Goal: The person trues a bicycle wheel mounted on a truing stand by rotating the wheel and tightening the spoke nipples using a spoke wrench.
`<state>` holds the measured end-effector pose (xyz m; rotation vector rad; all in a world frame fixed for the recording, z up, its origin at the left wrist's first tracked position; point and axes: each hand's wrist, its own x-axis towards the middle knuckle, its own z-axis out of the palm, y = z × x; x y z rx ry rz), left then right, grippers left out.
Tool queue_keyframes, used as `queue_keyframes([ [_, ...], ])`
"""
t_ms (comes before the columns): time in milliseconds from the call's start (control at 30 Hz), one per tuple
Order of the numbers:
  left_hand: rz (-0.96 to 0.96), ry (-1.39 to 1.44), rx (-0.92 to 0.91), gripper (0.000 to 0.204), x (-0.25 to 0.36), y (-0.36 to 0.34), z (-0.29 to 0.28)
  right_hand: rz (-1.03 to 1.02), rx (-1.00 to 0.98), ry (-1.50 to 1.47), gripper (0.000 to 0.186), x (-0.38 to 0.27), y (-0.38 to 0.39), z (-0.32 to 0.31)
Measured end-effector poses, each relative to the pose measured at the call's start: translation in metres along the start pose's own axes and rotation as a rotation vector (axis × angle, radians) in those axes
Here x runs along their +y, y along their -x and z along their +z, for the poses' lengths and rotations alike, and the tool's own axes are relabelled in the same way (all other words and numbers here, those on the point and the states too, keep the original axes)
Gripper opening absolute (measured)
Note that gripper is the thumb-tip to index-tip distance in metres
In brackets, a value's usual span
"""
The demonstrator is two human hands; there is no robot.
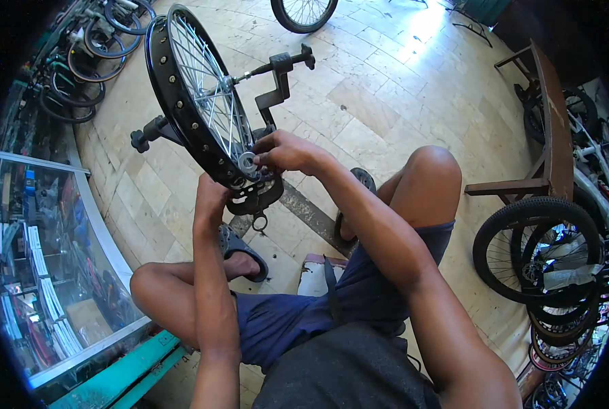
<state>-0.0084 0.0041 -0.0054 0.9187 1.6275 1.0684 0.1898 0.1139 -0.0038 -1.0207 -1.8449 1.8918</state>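
Observation:
A bicycle wheel (pixel 179 103) with a black rim and silver spokes stands upright in a black truing stand (pixel 272 102), its axle between the stand's arms. My right hand (pixel 284 151) reaches in from the right at the wheel's near side. Its fingers are closed on a round silver spoke wrench (pixel 248 161) by the spokes, just inside the rim. My left hand (pixel 212 193) is at the rim's lower left, with its fingers hidden behind the rim and stand. Below the rim, a small ring (pixel 259 223) hangs from the stand's base.
A glass display case (pixel 80 225) stands at left, beside a teal bench (pixel 124 368). Several tyres and wheels (pixel 103 51) hang at the far left. On the right are a wooden bench (pixel 553 129) and bicycle wheels (pixel 536 211). Another wheel (pixel 304 26) stands at the far side.

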Motion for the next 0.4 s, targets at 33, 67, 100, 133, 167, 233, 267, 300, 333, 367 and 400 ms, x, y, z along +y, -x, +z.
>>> queue_keyframes([
  [33, 0.007, 0.055, 0.01, 0.017, -0.002, 0.001, -0.001, -0.012, -0.011, 0.035, 0.023, -0.002, 0.0, 0.001],
  [67, 0.015, 0.11, 0.021, 0.018, -0.004, 0.002, -0.003, -0.023, -0.024, 0.07, 0.024, -0.004, 0.0, 0.002],
  [100, 0.014, 0.112, 0.024, 0.018, -0.003, 0.004, -0.003, -0.023, -0.027, 0.072, 0.024, -0.002, -0.002, 0.004],
  [133, 0.031, 0.105, 0.0, 0.018, -0.002, 0.005, -0.004, -0.044, 0.0, 0.118, 0.026, 0.0, -0.004, 0.006],
  [167, 0.048, 0.1, -0.023, 0.019, -0.001, 0.006, -0.005, -0.065, 0.026, 0.166, 0.028, 0.002, -0.006, 0.009],
  [233, 0.081, 0.092, -0.069, 0.02, 0.0, 0.007, -0.008, -0.107, 0.077, 0.262, 0.032, 0.007, -0.01, 0.013],
  [267, 0.076, 0.097, -0.053, 0.02, 0.002, 0.01, -0.01, -0.108, 0.06, 0.264, 0.032, 0.006, -0.012, 0.018],
  [300, 0.081, 0.052, -0.038, 0.02, 0.003, 0.012, -0.011, -0.094, 0.057, 0.258, 0.03, 0.006, -0.013, 0.021],
  [333, 0.085, 0.009, -0.025, 0.021, 0.006, 0.013, -0.008, -0.078, 0.055, 0.255, 0.029, 0.006, -0.012, 0.021],
  [367, 0.089, -0.034, -0.013, 0.022, 0.009, 0.015, -0.004, -0.062, 0.053, 0.252, 0.028, 0.007, -0.011, 0.022],
  [400, 0.092, -0.076, 0.0, 0.023, 0.011, 0.016, -0.002, -0.046, 0.052, 0.25, 0.028, 0.007, -0.01, 0.023],
])
